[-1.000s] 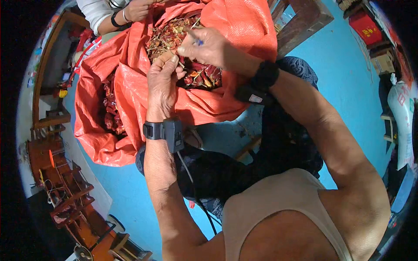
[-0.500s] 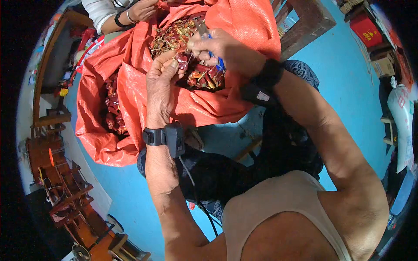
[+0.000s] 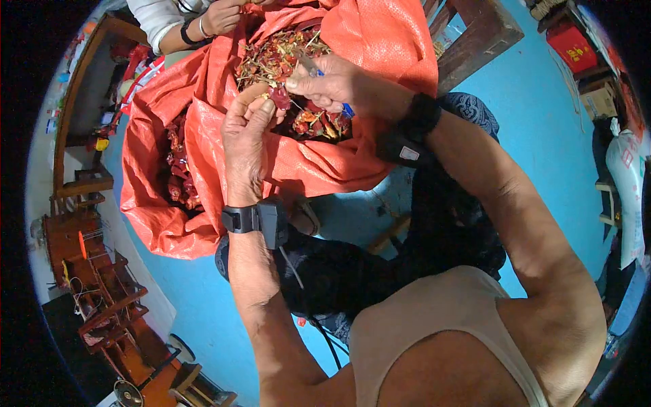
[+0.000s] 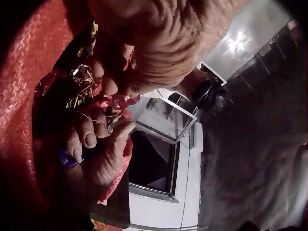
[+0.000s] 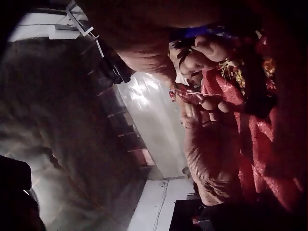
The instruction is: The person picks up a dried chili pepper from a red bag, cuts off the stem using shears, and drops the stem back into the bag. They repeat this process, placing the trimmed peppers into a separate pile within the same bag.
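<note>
A dried red chili [image 3: 279,98] is pinched between the thumb and fingers of the left hand [image 3: 245,132], above an orange-red woven sack [image 3: 319,166] holding chilies and stems. Close beside it on the right, the right hand [image 3: 346,85] grips a blue-handled tool [image 3: 348,110] with a short metal blade, apparently scissors; its fingers hide most of the handle. The left wrist view shows the chili [image 4: 119,102] between the two hands, with blue under the right hand's fingers [image 4: 88,136]. In the right wrist view, a thin stem extends from the chili [image 5: 191,95].
Another person's hand [image 3: 222,17] is at the sack's upper left edge. A second opening with red chilies [image 3: 180,176] lies left. A wooden frame [image 3: 481,44] stands upper right, wooden furniture [image 3: 108,305] lower left, and a white sack [image 3: 625,190] at far right.
A red chili has come into view at the left fingertips since one second ago. The right hand has shifted slightly, and its blade is lower than half a second ago, with less blue handle showing.
</note>
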Available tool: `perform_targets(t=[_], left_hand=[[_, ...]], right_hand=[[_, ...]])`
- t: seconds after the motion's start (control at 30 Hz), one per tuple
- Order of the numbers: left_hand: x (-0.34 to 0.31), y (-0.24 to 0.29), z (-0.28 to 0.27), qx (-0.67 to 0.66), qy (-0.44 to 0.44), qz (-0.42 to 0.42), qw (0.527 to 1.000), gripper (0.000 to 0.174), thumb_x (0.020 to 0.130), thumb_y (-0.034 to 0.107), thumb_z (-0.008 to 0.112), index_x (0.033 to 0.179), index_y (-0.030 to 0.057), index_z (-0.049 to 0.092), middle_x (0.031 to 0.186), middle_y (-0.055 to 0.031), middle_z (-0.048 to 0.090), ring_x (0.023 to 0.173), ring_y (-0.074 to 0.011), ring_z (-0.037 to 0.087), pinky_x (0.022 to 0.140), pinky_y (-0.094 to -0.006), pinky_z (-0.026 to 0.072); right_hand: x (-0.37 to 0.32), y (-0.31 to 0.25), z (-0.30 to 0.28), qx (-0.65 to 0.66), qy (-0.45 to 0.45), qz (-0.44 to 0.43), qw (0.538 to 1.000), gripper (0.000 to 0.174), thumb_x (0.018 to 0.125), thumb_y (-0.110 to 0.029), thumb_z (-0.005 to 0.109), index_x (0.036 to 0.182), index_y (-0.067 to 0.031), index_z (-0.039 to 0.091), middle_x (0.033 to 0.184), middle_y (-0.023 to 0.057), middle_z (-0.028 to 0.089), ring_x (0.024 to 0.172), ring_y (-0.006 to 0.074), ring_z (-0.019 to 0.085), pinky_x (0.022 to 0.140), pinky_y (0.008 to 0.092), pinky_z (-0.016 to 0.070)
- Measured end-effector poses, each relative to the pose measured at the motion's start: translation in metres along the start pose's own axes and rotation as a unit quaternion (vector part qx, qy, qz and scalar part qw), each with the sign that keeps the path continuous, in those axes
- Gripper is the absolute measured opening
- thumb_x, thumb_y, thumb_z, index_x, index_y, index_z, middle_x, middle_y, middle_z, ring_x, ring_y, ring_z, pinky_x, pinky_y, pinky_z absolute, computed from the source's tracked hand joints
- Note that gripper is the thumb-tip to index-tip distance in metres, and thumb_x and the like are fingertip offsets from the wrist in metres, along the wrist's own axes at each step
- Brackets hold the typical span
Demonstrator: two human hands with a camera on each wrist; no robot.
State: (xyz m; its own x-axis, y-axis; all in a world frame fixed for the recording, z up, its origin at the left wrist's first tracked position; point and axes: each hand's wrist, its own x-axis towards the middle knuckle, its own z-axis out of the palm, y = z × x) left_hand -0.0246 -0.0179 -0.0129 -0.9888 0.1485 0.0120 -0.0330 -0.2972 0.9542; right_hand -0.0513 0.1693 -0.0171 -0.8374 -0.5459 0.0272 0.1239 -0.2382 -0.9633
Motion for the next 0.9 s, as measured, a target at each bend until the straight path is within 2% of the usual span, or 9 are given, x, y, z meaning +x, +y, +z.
perform_targets(t=[0.23,0.33,0.37,0.4,0.43,0.47,0.6,0.8,0.9], left_hand=[[-0.003,0.000,0.006,0.033,0.005,0.012,0.999,0.022,0.083,0.003,0.057,0.104,-0.0003,0.054,0.089,-0.0066,0.061,0.077,-0.0119,0.059,0.069,-0.0225,0.0501],[-0.001,-0.003,-0.001,0.040,-0.038,0.003,0.998,0.021,0.083,0.004,0.057,0.104,0.0000,0.055,0.089,-0.0079,0.062,0.078,-0.0145,0.060,0.069,-0.0255,0.0498],[-0.005,0.003,0.003,0.316,-0.072,0.035,0.945,0.022,0.083,0.007,0.057,0.105,0.0002,0.055,0.089,-0.0086,0.062,0.078,-0.0161,0.061,0.069,-0.0278,0.0494],[-0.009,0.005,0.006,0.566,-0.101,0.062,0.816,0.024,0.084,0.009,0.057,0.105,0.0005,0.054,0.089,-0.0092,0.063,0.077,-0.0176,0.061,0.069,-0.0302,0.0490],[-0.012,-0.001,0.003,0.620,-0.083,0.173,0.761,0.027,0.085,0.015,0.055,0.108,0.0012,0.053,0.092,-0.0108,0.062,0.083,-0.0192,0.060,0.072,-0.0322,0.0466],[-0.012,-0.005,0.003,0.619,-0.084,0.170,0.762,0.027,0.085,0.015,0.055,0.108,0.0012,0.053,0.092,-0.0108,0.062,0.083,-0.0192,0.060,0.072,-0.0322,0.0466],[-0.004,0.009,0.012,0.244,-0.009,0.051,0.968,0.023,0.090,0.020,0.049,0.104,0.0026,0.056,0.082,0.0026,0.052,0.074,-0.0062,0.045,0.067,-0.0197,0.0386],[0.000,0.013,0.008,0.193,0.020,0.054,0.979,0.011,0.084,0.014,0.059,0.089,0.0044,0.061,0.082,0.0015,0.059,0.072,-0.0069,0.050,0.067,-0.0200,0.0405],[0.001,0.027,-0.007,0.128,0.087,0.043,0.987,0.013,0.083,0.016,0.061,0.089,0.0044,0.062,0.082,-0.0005,0.061,0.070,-0.0073,0.052,0.065,-0.0200,0.0413]], right_hand=[[-0.004,0.000,0.002,-0.031,0.017,-0.015,0.999,0.020,0.086,-0.025,0.058,0.074,-0.0107,0.051,0.054,-0.0075,0.036,0.044,0.0016,0.032,0.039,0.0195,0.0210],[-0.003,-0.014,-0.005,0.112,0.046,-0.001,0.993,0.017,0.086,-0.022,0.058,0.074,-0.0122,0.049,0.054,-0.0079,0.034,0.043,0.0011,0.031,0.039,0.0188,0.0198],[-0.001,-0.016,-0.009,0.123,0.057,-0.003,0.991,0.017,0.086,-0.020,0.058,0.074,-0.0128,0.048,0.053,-0.0079,0.034,0.043,0.0010,0.031,0.039,0.0182,0.0197],[0.000,-0.016,-0.012,0.136,0.069,-0.002,0.988,0.018,0.086,-0.019,0.057,0.073,-0.0133,0.046,0.053,-0.0080,0.033,0.043,0.0010,0.031,0.039,0.0177,0.0197],[0.000,-0.014,-0.015,0.120,0.060,-0.002,0.991,0.020,0.085,-0.020,0.059,0.071,-0.0128,0.046,0.053,-0.0075,0.034,0.043,0.0011,0.031,0.038,0.0174,0.0212],[-0.004,-0.014,-0.012,0.122,0.061,0.001,0.991,0.020,0.085,-0.020,0.059,0.071,-0.0128,0.046,0.053,-0.0075,0.034,0.043,0.0011,0.031,0.038,0.0174,0.0212],[-0.004,-0.008,-0.002,-0.013,0.028,-0.010,0.999,0.022,0.083,-0.025,0.061,0.071,-0.0114,0.048,0.053,-0.0070,0.035,0.043,0.0024,0.032,0.038,0.0189,0.0219],[-0.002,-0.006,0.007,-0.005,0.082,0.001,0.997,0.025,0.080,-0.025,0.062,0.063,-0.0117,0.049,0.048,-0.0058,0.036,0.037,0.0056,0.030,0.035,0.0228,0.0198],[-0.008,-0.017,-0.002,-0.036,0.057,-0.005,0.998,0.022,0.085,-0.030,0.058,0.081,-0.0075,0.056,0.053,-0.0068,0.033,0.044,0.0026,0.030,0.040,0.0194,0.0217]])
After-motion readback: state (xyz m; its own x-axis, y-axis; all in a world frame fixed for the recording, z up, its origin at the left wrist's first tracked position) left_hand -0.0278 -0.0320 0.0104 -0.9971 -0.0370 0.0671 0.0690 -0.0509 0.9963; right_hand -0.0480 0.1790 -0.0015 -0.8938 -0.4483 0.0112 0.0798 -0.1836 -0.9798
